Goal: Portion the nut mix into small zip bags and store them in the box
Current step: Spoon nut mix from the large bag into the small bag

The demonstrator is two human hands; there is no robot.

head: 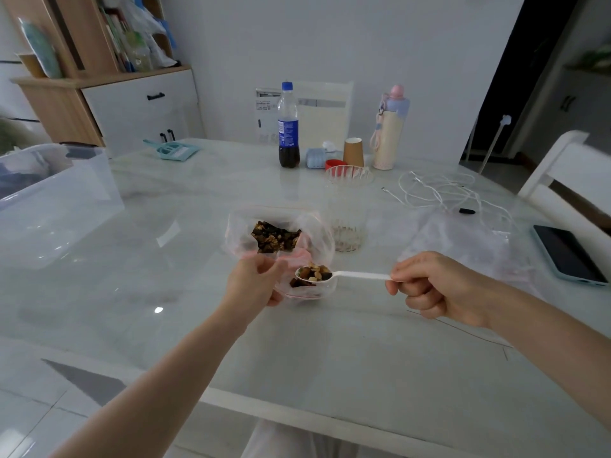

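The small clear zip bag (302,285), thin, limp film, hangs just above the pale glossy table (185,200); hold it at the mouth rim. The left hand (256,282) pinches that rim. The right hand (436,285) grips the white plastic spoon (334,276), loaded with loose, spill-prone nut mix (314,272). The larger clear supply bag (277,234) lies just behind.

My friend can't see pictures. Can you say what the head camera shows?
A right hand holds a white spoon of nut mix over a small zip bag that the left hand holds. A bigger bag of nut mix lies behind on the table.
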